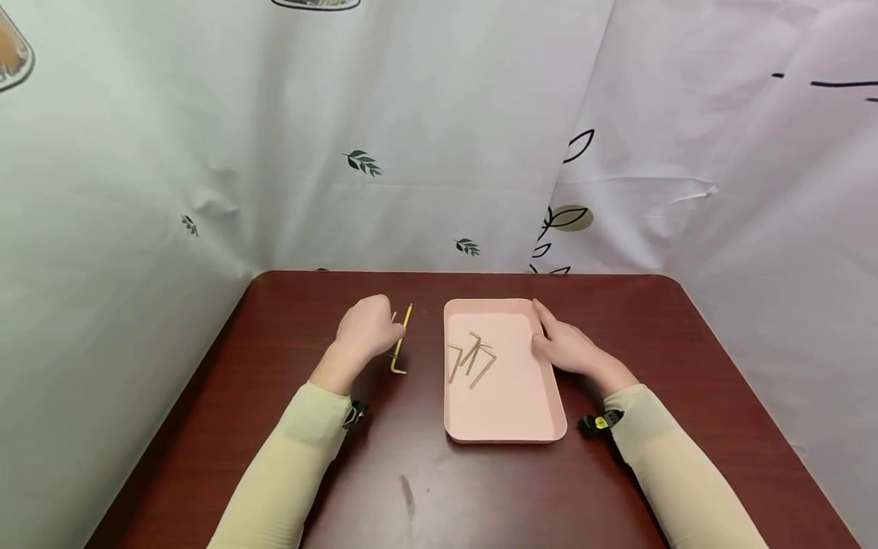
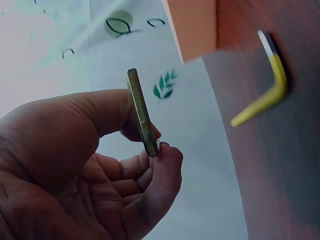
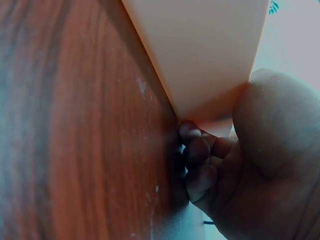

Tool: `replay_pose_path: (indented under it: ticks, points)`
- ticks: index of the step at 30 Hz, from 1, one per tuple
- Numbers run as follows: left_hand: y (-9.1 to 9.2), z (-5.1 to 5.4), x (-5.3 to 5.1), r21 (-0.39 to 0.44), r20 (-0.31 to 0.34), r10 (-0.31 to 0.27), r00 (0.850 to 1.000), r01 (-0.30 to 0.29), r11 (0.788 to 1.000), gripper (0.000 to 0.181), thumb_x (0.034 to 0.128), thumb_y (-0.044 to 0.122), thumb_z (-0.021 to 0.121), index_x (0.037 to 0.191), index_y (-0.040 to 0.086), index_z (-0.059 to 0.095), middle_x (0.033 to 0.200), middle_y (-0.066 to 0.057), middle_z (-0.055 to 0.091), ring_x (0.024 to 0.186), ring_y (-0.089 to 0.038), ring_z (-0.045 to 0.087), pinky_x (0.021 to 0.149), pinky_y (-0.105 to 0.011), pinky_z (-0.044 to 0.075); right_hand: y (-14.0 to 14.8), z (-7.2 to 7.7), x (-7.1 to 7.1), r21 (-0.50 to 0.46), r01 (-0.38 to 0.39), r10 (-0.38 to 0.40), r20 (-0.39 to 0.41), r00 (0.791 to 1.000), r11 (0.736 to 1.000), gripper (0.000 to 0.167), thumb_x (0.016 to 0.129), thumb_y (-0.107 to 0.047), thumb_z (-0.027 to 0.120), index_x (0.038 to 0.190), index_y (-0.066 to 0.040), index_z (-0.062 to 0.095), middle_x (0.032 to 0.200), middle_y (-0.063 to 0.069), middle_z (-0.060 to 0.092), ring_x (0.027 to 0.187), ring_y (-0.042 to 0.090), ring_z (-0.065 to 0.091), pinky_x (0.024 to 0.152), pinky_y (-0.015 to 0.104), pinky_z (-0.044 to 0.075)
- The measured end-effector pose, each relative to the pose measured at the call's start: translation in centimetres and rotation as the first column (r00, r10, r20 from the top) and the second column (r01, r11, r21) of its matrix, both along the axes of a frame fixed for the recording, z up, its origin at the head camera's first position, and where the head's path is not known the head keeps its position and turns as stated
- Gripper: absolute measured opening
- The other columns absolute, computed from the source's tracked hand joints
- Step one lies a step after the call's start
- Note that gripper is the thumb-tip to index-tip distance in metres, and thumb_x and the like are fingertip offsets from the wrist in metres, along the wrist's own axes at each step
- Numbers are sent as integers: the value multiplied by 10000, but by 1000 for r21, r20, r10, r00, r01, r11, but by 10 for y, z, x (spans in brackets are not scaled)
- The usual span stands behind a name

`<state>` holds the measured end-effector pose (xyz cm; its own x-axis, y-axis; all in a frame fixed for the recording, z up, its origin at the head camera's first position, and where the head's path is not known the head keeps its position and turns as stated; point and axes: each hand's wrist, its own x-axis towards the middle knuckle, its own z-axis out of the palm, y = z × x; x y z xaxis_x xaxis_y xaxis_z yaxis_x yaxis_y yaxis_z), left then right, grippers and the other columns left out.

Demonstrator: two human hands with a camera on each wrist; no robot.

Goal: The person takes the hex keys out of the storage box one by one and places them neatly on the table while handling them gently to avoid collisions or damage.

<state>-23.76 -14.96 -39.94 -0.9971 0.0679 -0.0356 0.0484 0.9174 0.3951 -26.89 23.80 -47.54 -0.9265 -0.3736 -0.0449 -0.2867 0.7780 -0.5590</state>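
Note:
My left hand [image 1: 366, 328] is above the table left of the pink tray [image 1: 504, 419]. In the left wrist view the left hand [image 2: 90, 165] pinches a small brass-coloured hex key [image 2: 141, 112] between thumb and fingers. Beside that hand, a yellow hex key [image 1: 398, 352] with a bare metal tip lies on the table; the left wrist view shows the yellow key [image 2: 278, 82] as well. My right hand [image 1: 572, 349] grips the tray's right edge, thumb over the rim. In the right wrist view its fingers [image 3: 197, 150] curl against the tray's side [image 3: 200, 60].
Several brass-coloured hex keys [image 1: 483, 371] lie in the tray's left half. The dark red table [image 1: 411, 488] reaches back to a pale patterned curtain [image 1: 425, 137], which also hangs at both sides.

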Motion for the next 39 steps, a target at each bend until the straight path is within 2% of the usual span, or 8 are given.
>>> replay_pose_path:
  ticks: [3, 8, 15, 25, 29, 39]
  points:
    - [-11, -4, -1, -7, 14, 13, 1000, -13, 1000, 365, 857, 91, 611, 616, 198, 358, 614, 59, 253, 603, -162, 242, 558, -360, 263, 1, 0, 1, -7, -1, 1, 5, 1000, 1000, 809, 1071, -259, 479, 1772, -27, 146, 1659, 323, 467, 1328, 440, 648, 1105, 632, 494]
    - [-26, -8, -2, -19, 34, 23, 999, -23, 1000, 365, 840, 86, 590, 603, 209, 341, 613, 68, 236, 614, -158, 223, 569, -365, 258, 1, -2, 1, -9, -1, 1, -6, 1000, 1000, 801, 1075, -247, 477, 1769, -19, 149, 1667, 325, 455, 1339, 447, 643, 1113, 637, 488]
    - [-34, -14, -7, -14, 55, 34, 998, -33, 999, 388, 855, 71, 598, 600, 209, 341, 608, 60, 224, 593, -152, 202, 558, -359, 241, 3, -5, 1, -18, 0, 0, 0, 1000, 1000, 794, 1088, -258, 473, 1770, -21, 142, 1696, 311, 420, 1361, 449, 630, 1123, 638, 483]
    - [-40, -26, -10, -12, 106, 50, 993, -49, 999, 404, 888, 62, 612, 597, 205, 371, 589, 48, 254, 554, -152, 250, 534, -340, 255, 0, -3, 0, -5, -11, 11, -15, 1000, 1000, 791, 1078, -229, 490, 1761, 0, 164, 1660, 325, 464, 1335, 426, 651, 1113, 627, 494]
    - [-41, -28, -12, -19, 112, 52, 992, -51, 999, 391, 892, 69, 615, 597, 198, 393, 579, 42, 288, 541, -165, 312, 532, -343, 292, -1, 0, 0, 0, -11, 11, -22, 1000, 1000, 801, 1067, -227, 492, 1762, -1, 163, 1627, 336, 498, 1279, 408, 674, 1095, 621, 506]
    - [-41, -36, -15, -24, 131, 57, 990, -55, 998, 365, 916, 93, 644, 616, 180, 455, 576, 17, 397, 548, -212, 470, 535, -359, 379, 0, -1, 1, 13, 1, -1, -19, 1000, 1000, 793, 1069, -241, 469, 1764, -8, 165, 1653, 323, 474, 1326, 431, 657, 1115, 622, 495]
